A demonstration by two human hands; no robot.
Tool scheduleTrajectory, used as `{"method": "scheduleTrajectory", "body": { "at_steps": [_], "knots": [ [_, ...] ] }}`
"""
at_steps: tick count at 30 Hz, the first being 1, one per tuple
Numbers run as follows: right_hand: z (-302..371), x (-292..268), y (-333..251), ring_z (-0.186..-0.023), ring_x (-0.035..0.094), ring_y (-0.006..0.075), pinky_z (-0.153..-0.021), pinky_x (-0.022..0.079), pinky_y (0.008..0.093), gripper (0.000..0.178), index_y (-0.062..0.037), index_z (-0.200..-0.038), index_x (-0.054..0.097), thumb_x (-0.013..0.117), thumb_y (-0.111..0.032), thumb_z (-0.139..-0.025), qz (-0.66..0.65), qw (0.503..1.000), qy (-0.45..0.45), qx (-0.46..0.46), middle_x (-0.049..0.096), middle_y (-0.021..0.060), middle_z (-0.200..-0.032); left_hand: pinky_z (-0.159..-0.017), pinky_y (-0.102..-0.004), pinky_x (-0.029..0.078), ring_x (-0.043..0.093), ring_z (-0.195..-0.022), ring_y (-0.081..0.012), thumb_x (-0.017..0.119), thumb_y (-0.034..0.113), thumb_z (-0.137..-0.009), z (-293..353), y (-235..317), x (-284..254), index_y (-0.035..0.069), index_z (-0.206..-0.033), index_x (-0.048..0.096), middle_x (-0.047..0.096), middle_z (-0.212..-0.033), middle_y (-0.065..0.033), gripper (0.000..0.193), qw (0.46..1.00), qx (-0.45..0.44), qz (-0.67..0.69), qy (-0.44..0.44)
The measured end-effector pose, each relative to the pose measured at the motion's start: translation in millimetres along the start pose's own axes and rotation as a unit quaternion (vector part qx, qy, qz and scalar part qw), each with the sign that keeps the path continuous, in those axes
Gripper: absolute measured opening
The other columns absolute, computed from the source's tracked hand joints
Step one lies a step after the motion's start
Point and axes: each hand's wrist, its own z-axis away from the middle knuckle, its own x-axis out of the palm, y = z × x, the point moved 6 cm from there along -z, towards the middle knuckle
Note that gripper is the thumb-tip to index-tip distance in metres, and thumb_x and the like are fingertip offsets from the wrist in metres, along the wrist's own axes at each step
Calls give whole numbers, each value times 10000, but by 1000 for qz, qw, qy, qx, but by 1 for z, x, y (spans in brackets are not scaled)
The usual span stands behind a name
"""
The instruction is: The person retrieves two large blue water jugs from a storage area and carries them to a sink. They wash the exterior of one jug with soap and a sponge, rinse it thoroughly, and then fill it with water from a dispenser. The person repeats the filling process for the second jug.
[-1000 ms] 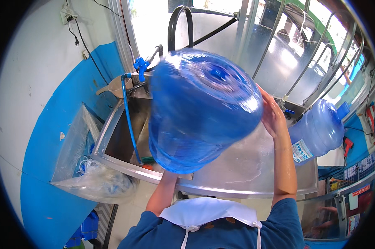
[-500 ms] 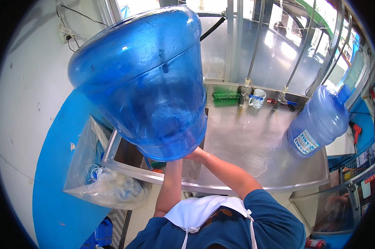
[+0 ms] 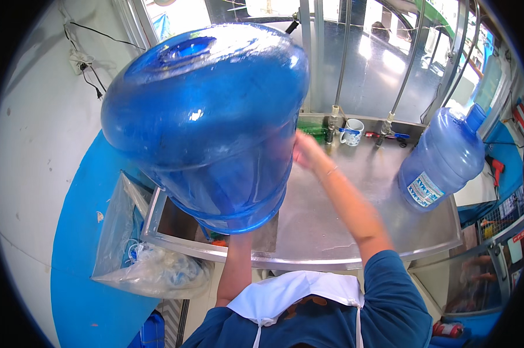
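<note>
A large translucent blue water jug (image 3: 215, 133), its broad rounded end up, looms tilted above the left part of a steel counter. My left forearm (image 3: 235, 264) runs up under the jug's lower rim, and that hand is hidden behind the plastic, bearing the jug. Beside the jug's right side is my right hand (image 3: 302, 151), smeared by motion. Its fingers pass partly behind the blue wall, so their grip cannot be made out. Below the jug, the sink basin (image 3: 178, 220) shows in part.
A paler blue water bottle (image 3: 442, 156) stands upright at the counter's right end. Along the back are a white mug (image 3: 352, 132), a green bottle (image 3: 313, 131) and two taps with tall pipes (image 3: 332, 124). A clear plastic bag (image 3: 157, 269) hangs left of the sink.
My right hand has moved from the jug's lower rim up and right to its side. The jug has tipped, so more of its top end shows.
</note>
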Motion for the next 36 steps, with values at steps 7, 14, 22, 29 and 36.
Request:
{"method": "scheduleTrajectory", "body": {
  "at_steps": [7, 14, 22, 29, 36],
  "knots": [
    [59, 97, -184, -1108, 613, 258, -945, 520, 434, 592, -144, -1465, 420, 488, -490, -989, 138, 971, -96, -169, 584, 169, -1251, -769, -339, 564, 681, -894, -201, 641, 339, -929, 12, -20, -1, 16, -1184, 616, 687, -1033, -103, 412, 1000, -21, -5, 1],
    [55, 139, -179, -1307, 471, 384, -1096, 392, 484, 916, -186, -1473, 425, 662, -704, -756, 529, 827, -58, -180, 447, 214, -1443, -769, -338, 563, 679, -897, -201, 642, 339, -929, 30, -38, -6, 17, -1188, 613, 686, -1035, -102, 415, 999, -42, -14, 8],
    [55, 171, -171, -1297, 483, 409, -1080, 395, 482, 915, -116, -1418, 496, 643, -728, -754, 543, 806, -122, -201, 479, 268, -1395, -769, -336, 561, 678, -899, -201, 642, 340, -929, 47, -42, -15, 19, -1193, 609, 684, -1038, -101, 417, 999, -44, -21, 23],
    [58, 201, -169, -1301, 481, 387, -1044, 407, 440, 852, -111, -1411, 506, 645, -675, -787, 577, 773, -148, -219, 525, 259, -1363, -769, -335, 560, 677, -902, -202, 642, 340, -928, 56, -22, -24, 20, -1197, 606, 683, -1040, -101, 419, 998, -20, -45, 38],
    [54, 209, -177, -1255, 531, 367, -1055, 415, 398, 830, -42, -1407, 495, 660, -578, -795, 562, 793, -144, -184, 546, 247, -1348, -769, -333, 559, 676, -904, -202, 642, 341, -928, 61, -17, -23, 21, -1201, 602, 681, -1043, -100, 422, 998, -7, -50, 47]
  ]
}}
